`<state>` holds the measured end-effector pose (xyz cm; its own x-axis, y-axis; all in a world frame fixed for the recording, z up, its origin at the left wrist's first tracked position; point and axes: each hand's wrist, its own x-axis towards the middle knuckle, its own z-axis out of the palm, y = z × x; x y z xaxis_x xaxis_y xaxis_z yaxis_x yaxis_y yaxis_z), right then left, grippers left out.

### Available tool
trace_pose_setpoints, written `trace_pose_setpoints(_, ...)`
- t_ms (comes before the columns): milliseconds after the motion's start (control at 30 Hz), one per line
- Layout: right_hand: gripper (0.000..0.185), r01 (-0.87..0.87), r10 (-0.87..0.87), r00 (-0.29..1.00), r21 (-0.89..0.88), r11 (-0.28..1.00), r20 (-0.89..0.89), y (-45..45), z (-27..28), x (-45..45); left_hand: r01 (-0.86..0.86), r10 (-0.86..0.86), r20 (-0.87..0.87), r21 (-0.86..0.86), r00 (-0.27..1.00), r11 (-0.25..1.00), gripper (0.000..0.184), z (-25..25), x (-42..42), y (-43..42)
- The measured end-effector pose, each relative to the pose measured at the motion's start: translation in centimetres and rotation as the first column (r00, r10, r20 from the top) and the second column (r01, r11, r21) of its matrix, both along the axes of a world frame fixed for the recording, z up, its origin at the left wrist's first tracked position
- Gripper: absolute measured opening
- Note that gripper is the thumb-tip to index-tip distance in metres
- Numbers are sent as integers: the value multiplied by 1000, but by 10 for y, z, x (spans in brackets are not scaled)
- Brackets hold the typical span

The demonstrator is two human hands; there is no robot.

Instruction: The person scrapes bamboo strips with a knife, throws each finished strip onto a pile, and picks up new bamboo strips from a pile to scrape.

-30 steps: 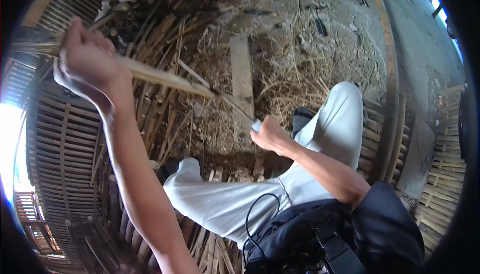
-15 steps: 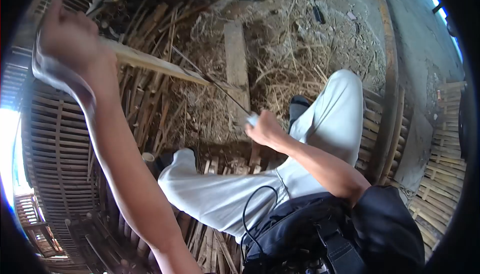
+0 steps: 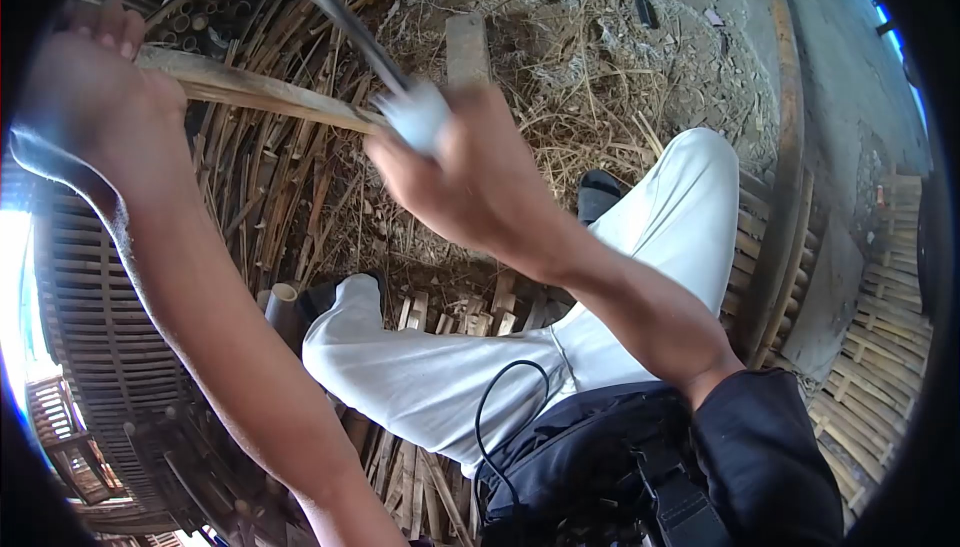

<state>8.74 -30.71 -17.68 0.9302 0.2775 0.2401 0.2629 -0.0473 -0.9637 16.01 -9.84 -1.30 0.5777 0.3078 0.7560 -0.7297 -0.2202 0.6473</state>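
Observation:
At the upper left my left hand (image 3: pixel 105 92) is closed around a pale bamboo strip (image 3: pixel 265 92), which slants down toward the middle of the view. My right hand (image 3: pixel 470 172) grips the whitish handle (image 3: pixel 418 119) of a long knife, and its dark narrow blade (image 3: pixel 345 22) points up and left. The right fist is close to the strip's lower end and partly covers that area. Motion blurs the handle and both hands somewhat. Behind the right hand, a flat wooden board (image 3: pixel 467 47) lies on the ground.
Split bamboo pieces (image 3: pixel 270 162) are heaped on the left, with shavings (image 3: pixel 590 97) over the dirt floor. A dark tool (image 3: pixel 643 7) lies farther up. A long beam (image 3: pixel 785 97) runs along the right, near slatted bamboo panels (image 3: pixel 870 367). Bent legs in pale trousers (image 3: pixel 430 377) are below.
My right hand has risen up and left with the knife, whose blade has swung away from the strip. My left hand has shifted left and slightly down, still holding the strip.

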Motion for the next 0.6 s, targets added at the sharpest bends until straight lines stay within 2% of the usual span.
trace_pose_setpoints(33, 17, 11, -10, 1000, -56, 998, 26, 1, -45, -10, -102, 102, 5, 15, 995, 995, 21, -1, -2, -8)
trace_pose_setpoints(67, 16, -105, 57, 977, -231, 967, -203, -7, -90, -23, -280, 279, 32, 18, 960, 960, 19, -13, -21, -59)
trace_pose_setpoints(100, 16, -153, 140, 988, -459, 875, -64, -25, -161, -30, -449, 448, 69, 12, 892, 893, 18, -18, -33, -87)
trace_pose_setpoints(133, 17, -121, -76, 935, -511, 851, -347, -35, -172, -28, -416, 416, 36, -18, 908, 909, 18, -16, -35, -81)
trace_pose_setpoints(167, 24, -51, -105, 974, -649, 759, -199, -39, -167, -24, -381, 382, 15, -52, 924, 923, 18, -13, -33, -69)
trace_pose_setpoints(200, 26, -71, -68, 976, -601, 796, -206, -39, -158, -18, -345, 344, -21, -82, 939, 935, 18, -10, -32, -62)
trace_pose_setpoints(267, 31, -155, 1, 958, -513, 844, -288, -40, -135, -29, -390, 385, -65, -91, 921, 917, 19, -11, -30, -61)
trace_pose_setpoints(333, 34, -186, 39, 943, -425, 886, -331, -34, -91, -20, -399, 397, -43, -75, 917, 914, 21, -3, -24, -67)
trace_pose_setpoints(400, 47, -135, 65, 956, -232, 963, -287, -30, -56, -18, -404, 403, -35, -5, 914, 915, 23, -6, -26, -70)
trace_pose_setpoints(467, 62, -153, 111, 968, -176, 973, -227, -35, -25, -10, -384, 386, -42, 44, 922, 922, 24, -5, -23, -68)
trace_pose_setpoints(500, 66, -133, 96, 933, -82, 988, -347, -36, -10, -8, -375, 378, -44, 60, 925, 925, 25, -5, -19, -65)
trace_pose_setpoints(533, 62, -68, 56, 964, -38, 997, -262, -38, -3, -10, -466, 485, 0, 279, 874, 840, 26, -2, -16, -58)
trace_pose_setpoints(600, 56, 44, -38, 995, 64, 997, -93, -39, 3, -17, -337, 337, -38, 8, 941, 941, 22, -4, -7, -67)
